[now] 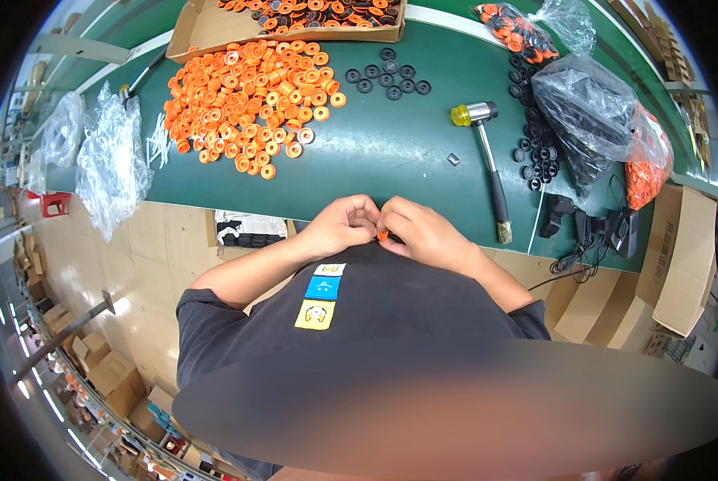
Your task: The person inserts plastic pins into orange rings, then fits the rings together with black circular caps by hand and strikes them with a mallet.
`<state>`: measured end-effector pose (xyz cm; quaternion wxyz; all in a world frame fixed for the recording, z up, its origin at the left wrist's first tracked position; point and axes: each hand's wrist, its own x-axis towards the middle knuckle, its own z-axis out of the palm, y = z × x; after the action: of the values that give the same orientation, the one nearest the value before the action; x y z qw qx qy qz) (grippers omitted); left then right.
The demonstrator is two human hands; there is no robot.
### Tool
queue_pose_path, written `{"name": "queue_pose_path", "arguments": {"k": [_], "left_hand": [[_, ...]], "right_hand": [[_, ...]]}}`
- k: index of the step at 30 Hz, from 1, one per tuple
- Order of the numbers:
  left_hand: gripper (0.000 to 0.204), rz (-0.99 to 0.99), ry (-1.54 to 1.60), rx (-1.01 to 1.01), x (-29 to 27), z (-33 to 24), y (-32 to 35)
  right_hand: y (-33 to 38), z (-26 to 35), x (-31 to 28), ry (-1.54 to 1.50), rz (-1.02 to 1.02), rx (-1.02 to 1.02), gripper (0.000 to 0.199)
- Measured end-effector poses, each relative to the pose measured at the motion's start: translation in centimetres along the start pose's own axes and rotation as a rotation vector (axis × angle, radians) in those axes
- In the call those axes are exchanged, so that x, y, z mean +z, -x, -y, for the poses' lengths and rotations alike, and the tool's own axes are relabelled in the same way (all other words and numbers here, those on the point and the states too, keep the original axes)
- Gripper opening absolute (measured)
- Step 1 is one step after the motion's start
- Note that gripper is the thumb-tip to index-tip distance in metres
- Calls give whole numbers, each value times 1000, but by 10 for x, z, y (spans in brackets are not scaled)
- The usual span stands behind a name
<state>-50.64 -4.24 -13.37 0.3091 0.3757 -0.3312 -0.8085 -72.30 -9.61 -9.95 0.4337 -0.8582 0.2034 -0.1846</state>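
Close to my body, at the table's front edge, my left hand (pixel 347 221) and my right hand (pixel 421 228) meet with fingers closed. Between their fingertips shows a bit of a small orange part (pixel 382 236); the fingers hide most of it. Beyond my hands lies a big heap of orange ring-shaped wheels (pixel 250 100). Several black discs (pixel 386 79) are spread to the right of that heap. A mallet (pixel 488 156) with a yellow and a black face rests to the right of my hands. Nearer than the mallet's head is a small dark metallic piece (pixel 453 159).
A cardboard tray (pixel 295 35) of orange and black parts stands at the back. On the right are black caps (pixel 539 164), a clear bag of black parts (pixel 587 104), a bag of orange parts (pixel 650 156) and a cabled black device (pixel 591 228). Crumpled plastic (pixel 112 160) hangs at the left edge.
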Motion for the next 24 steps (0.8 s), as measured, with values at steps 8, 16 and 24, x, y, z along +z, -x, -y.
{"name": "queue_pose_path", "arguments": {"k": [8,16,24], "left_hand": [[24,-32,-60,4,6,2,5],[24,-65,-429,28,15,7,-7],[16,-62,-276,73,7,16,-8]], "right_hand": [[2,-8,7,-63,-9,11,32],[-8,-5,4,-96,30,-10,32],[-5,-3,0,-202,43,111,22]]}}
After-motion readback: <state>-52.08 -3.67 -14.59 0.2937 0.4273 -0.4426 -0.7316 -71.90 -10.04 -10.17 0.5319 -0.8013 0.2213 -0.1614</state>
